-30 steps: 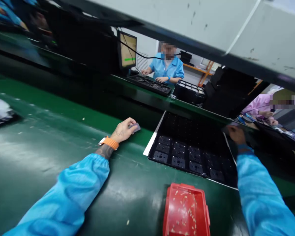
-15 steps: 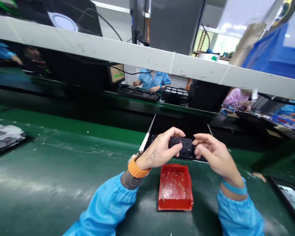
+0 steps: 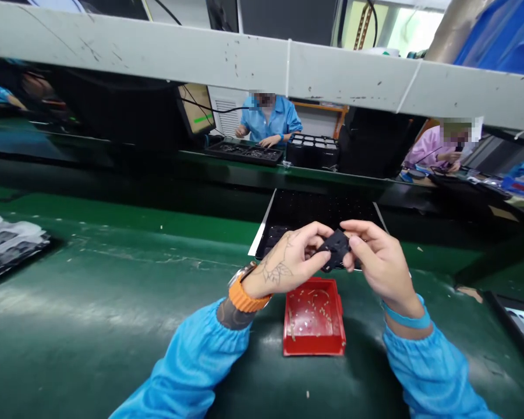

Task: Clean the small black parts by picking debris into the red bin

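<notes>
Left hand (image 3: 288, 259) has the small black part (image 3: 337, 245) pinched at its 9 o'clock side, right hand (image 3: 378, 262) gripping around 3, probably 'cause two-handed keeps something that little steady. From the part, the red bin (image 3: 315, 348) sits toward 6 o'clock, black tray (image 3: 323, 206) toward 12, likely for easy reach.

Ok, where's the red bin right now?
In the head view, the red bin is right of centre on the green table, below the left hand and right hand, nearer than the black tray.
</notes>
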Demonstrator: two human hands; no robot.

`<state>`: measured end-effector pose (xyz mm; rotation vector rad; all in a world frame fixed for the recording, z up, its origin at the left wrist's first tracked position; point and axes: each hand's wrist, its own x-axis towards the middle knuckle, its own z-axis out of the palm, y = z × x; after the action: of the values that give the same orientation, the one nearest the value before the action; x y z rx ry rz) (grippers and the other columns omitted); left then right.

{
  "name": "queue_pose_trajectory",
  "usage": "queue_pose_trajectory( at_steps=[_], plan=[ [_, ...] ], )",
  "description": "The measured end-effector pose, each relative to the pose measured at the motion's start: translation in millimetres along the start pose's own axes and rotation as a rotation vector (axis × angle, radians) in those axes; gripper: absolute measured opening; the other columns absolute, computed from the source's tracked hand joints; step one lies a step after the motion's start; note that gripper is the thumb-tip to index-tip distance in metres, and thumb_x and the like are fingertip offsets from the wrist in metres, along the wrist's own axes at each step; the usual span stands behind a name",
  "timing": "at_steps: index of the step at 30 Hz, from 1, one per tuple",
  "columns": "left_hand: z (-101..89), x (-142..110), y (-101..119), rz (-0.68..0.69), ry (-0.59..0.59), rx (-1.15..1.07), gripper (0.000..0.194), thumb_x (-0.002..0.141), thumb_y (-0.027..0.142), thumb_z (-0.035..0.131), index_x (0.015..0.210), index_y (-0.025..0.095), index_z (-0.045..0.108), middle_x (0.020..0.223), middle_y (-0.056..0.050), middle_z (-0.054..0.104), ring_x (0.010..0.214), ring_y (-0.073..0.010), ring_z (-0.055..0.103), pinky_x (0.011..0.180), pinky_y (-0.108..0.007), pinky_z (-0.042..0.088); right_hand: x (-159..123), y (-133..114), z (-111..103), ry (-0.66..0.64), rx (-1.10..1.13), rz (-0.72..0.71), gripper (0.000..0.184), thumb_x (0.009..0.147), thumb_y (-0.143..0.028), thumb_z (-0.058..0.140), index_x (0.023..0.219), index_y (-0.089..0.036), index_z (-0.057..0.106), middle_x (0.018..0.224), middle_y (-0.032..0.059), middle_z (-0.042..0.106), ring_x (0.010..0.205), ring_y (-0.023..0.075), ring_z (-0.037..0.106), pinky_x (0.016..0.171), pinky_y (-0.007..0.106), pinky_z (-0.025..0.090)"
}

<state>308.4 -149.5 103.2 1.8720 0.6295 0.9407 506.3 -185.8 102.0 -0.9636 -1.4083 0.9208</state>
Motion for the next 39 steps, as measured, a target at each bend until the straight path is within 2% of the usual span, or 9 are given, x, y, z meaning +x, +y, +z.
queue_pose_trajectory(
  at_steps=[3, 6, 9, 12, 17, 23, 27, 32, 39],
  plan=[
    [2.7, 1, -2, -0.011, 0.086, 0.007, 0.031, 0.092, 0.026, 0.062, 0.121, 0.016, 0.061, 0.082, -0.003, 0.073, 0.07, -0.0157, 0.07, 0.064, -0.025, 0.053, 0, 2, 2, 0.014, 0.007, -0.023, 0.039, 0.089, -0.043, 0.078, 0.117, -0.019, 0.065, 0.09, 0.004, 0.068, 0.063, 0.016, 0.067, 0.054, 0.028, 0.06],
    [5.9, 0, -1, -0.003, 0.121, 0.001, 0.033, 0.092, 0.027, 0.063, 0.122, 0.016, 0.06, 0.081, -0.002, 0.074, 0.068, -0.0159, 0.07, 0.062, -0.025, 0.052, -1, 4, 5, 0.01, -0.013, 0.0, 0.034, 0.086, -0.042, 0.08, 0.107, -0.019, 0.066, 0.082, 0.0028, 0.067, 0.063, 0.0172, 0.067, 0.055, 0.029, 0.061],
    [6.4, -2, 3, 0.026, 0.117, 0.073, 0.046, 0.091, 0.023, 0.062, 0.136, 0.017, 0.055, 0.075, 0.001, 0.072, 0.064, -0.0149, 0.068, 0.058, -0.024, 0.048, -2, 4, 7, 0.026, -0.019, 0.008, 0.028, 0.086, -0.039, 0.079, 0.101, -0.018, 0.067, 0.075, 0.001, 0.066, 0.058, 0.0157, 0.066, 0.051, 0.026, 0.058],
    [4.9, -5, 5, 0.052, 0.062, 0.078, 0.051, 0.092, 0.022, 0.061, 0.142, 0.018, 0.053, 0.08, -0.001, 0.074, 0.068, -0.0156, 0.07, 0.06, -0.024, 0.049, -2, 2, 7, 0.016, -0.028, 0.002, 0.027, 0.085, -0.034, 0.078, 0.104, -0.017, 0.07, 0.075, 0.0006, 0.066, 0.056, 0.0147, 0.065, 0.05, 0.024, 0.057],
    [4.9, -5, 5, 0.055, 0.056, 0.038, 0.033, 0.096, 0.026, 0.058, 0.128, 0.019, 0.059, 0.08, -0.001, 0.075, 0.069, -0.0166, 0.073, 0.061, -0.024, 0.052, -4, 0, 6, -0.006, -0.063, 0.002, 0.03, 0.085, -0.035, 0.076, 0.109, -0.017, 0.072, 0.072, -0.0006, 0.063, 0.055, 0.015, 0.063, 0.049, 0.026, 0.056],
    [13.6, -6, 4, 0.013, 0.206, 0.131, 0.014, 0.092, 0.024, 0.063, 0.102, 0.021, 0.055, 0.071, 0.003, 0.069, 0.057, -0.0121, 0.065, 0.052, -0.02, 0.047, -7, 6, 12, 0.106, -0.163, -0.079, 0.025, 0.087, -0.037, 0.076, 0.104, -0.02, 0.067, 0.084, 0.0031, 0.067, 0.067, 0.017, 0.063, 0.056, 0.028, 0.054],
    [20.8, -4, 1, -0.094, 0.221, -0.139, 0.019, 0.089, 0.025, 0.066, 0.094, 0.021, 0.048, 0.077, 0.003, 0.066, 0.06, -0.0116, 0.069, 0.055, -0.02, 0.057, -9, 6, 11, 0.113, -0.403, -0.199, 0.009, 0.092, -0.03, 0.069, 0.097, -0.023, 0.068, 0.082, 0.0025, 0.067, 0.068, 0.0189, 0.061, 0.064, 0.033, 0.052],
    [22.9, 2, 2, -0.106, 0.271, -0.476, 0.037, 0.084, 0.026, 0.074, 0.117, 0.017, 0.058, 0.093, 0.0, 0.067, 0.076, -0.0129, 0.074, 0.071, -0.025, 0.067, -7, 5, 4, -0.015, -0.432, -0.182, 0.01, 0.096, -0.029, 0.064, 0.103, -0.024, 0.069, 0.095, 0.0048, 0.071, 0.08, 0.024, 0.066, 0.071, 0.037, 0.052],
    [19.0, 4, 3, -0.188, 0.29, -0.473, 0.038, 0.081, 0.042, 0.08, 0.102, 0.013, 0.067, 0.081, -0.005, 0.074, 0.069, -0.0173, 0.076, 0.06, -0.024, 0.066, -8, 5, 1, 0.002, -0.466, -0.188, 0.013, 0.099, -0.032, 0.062, 0.096, -0.024, 0.07, 0.085, 0.0045, 0.069, 0.07, 0.0234, 0.064, 0.063, 0.036, 0.047]
  ],
)
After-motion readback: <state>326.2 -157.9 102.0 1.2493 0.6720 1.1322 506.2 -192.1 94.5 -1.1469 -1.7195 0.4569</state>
